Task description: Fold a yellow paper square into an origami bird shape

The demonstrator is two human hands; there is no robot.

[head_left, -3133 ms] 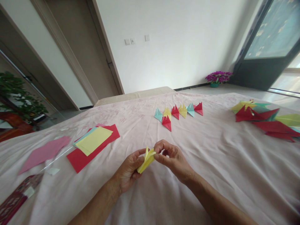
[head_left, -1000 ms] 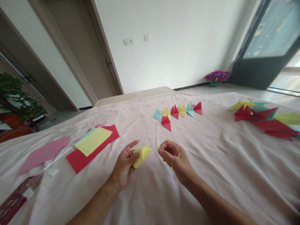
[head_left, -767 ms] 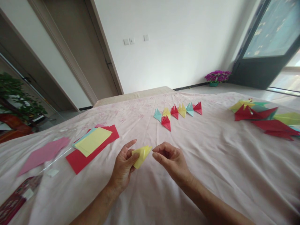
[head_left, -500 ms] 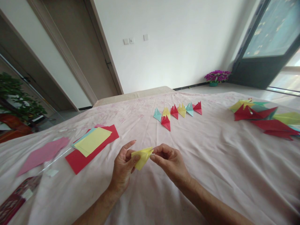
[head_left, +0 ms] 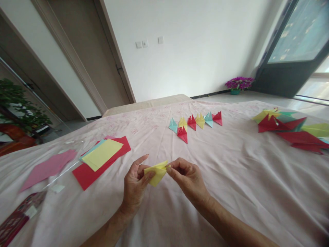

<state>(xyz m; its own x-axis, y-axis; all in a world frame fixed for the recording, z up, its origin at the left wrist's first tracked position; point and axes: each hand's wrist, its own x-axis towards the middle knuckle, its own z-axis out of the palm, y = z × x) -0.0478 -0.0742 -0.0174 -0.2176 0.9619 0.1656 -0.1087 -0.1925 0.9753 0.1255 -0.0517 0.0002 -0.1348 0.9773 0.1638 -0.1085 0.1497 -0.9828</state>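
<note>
A small folded yellow paper (head_left: 158, 175) is held between my two hands above the cloth, close to me. My left hand (head_left: 135, 183) pinches its left side between thumb and curled fingers, with the index finger raised. At the paper's right tip, my right hand (head_left: 189, 178) pinches a narrow point between thumb and index finger. Beyond my hands, several small folded paper pieces in light blue, yellow and red stand in a row, among them a red folded piece (head_left: 182, 134) in front.
To the left lie yellow paper sheets (head_left: 102, 155) over a red sheet (head_left: 82, 175), pink paper (head_left: 48, 168) and a dark red patterned object (head_left: 17, 219). Larger folded papers (head_left: 279, 124) are heaped at the right. A pale pink cloth (head_left: 231, 192) covers the table.
My right fingers have shifted slightly at the paper's right tip, and the narrow point there sits a little lower and apart from the upper edge. My left hand keeps its hold.
</note>
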